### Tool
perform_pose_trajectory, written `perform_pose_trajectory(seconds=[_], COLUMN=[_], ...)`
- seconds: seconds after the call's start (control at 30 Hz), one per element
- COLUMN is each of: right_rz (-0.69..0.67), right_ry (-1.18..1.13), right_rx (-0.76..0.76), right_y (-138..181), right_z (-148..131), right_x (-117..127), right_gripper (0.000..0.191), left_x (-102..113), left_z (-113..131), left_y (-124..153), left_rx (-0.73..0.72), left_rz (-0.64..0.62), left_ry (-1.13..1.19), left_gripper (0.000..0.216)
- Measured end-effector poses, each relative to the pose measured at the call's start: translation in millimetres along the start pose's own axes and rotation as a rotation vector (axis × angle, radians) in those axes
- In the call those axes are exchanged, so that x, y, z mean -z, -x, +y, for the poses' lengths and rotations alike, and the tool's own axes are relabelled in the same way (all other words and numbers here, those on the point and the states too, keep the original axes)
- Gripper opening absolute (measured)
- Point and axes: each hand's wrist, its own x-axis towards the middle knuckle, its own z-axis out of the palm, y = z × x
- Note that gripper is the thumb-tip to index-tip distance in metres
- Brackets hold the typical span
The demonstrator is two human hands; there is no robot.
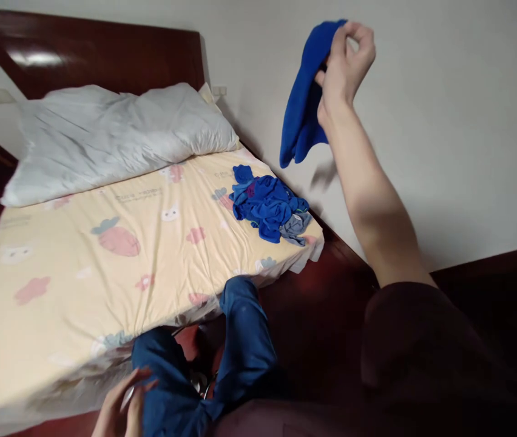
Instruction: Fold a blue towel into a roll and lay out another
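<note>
Raised high at the upper right, my right hand grips a blue piece of cloth clothing by its upper edge. The garment hangs folded in front of the wall, and its exact kind does not show. Low in the frame, my left hand is partly cut off by the bottom edge. Its fingers are apart and slightly curled, with nothing held, close to my knee in blue trousers. A crumpled pile of blue clothes lies on the bed's right side, with a grey garment at its near edge.
The bed has a yellow printed sheet. A long grey-white pillow lies against the dark wooden headboard. A white wall stands at the right, above a dark reddish floor.
</note>
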Motion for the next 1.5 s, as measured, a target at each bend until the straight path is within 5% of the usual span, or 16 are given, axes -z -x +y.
perform_pose_trajectory(seconds=[0.1, 0.17, 0.37, 0.57, 0.7, 0.8, 0.97, 1.13, 1.27, 1.5], right_rz=[0.151, 0.138, -0.175, -0.191, -0.325, -0.39, -0.235, -0.15, -0.095, -0.007], right_ry=[-0.238, -0.369, -0.374, -0.236, -0.301, -0.292, -0.248, -0.155, -0.129, -0.149], right_rx=[-0.169, -0.22, 0.18, 0.334, 0.533, 0.65, 0.74, 0.605, 0.422, 0.15], right_y=[59, 107, 270, 391, 423, 434, 447, 451, 459, 513], right_z=[-49, -79, -142, -181, -199, -201, -187, -175, -158, -102], right_x=[0, -4, -17, -28, -31, -28, -24, -23, -15, 1], right_gripper=[0.029, 0.031, 0.038, 0.022, 0.036, 0.047, 0.038, 0.019, 0.006, 0.007], left_x=[-9, -12, -12, -19, -32, -43, -58, -62, -40, 45], left_z=[17, 37, 95, 94, 80, 75, 78, 68, 33, -31], left_y=[-1, -4, -5, -6, -10, -14, -15, -12, -6, 32], left_rx=[-0.003, -0.116, -0.385, -0.481, -0.523, -0.526, -0.54, -0.537, -0.498, -0.39], left_rz=[-0.037, -0.127, -0.146, 0.009, 0.034, 0.177, 0.305, 0.297, 0.254, 0.265], left_ry=[0.141, 0.176, 0.219, 0.207, 0.109, 0.062, -0.004, -0.088, -0.232, -0.367], left_gripper=[0.027, 0.027, 0.026, 0.029, 0.032, 0.026, 0.006, 0.018, 0.028, 0.035])
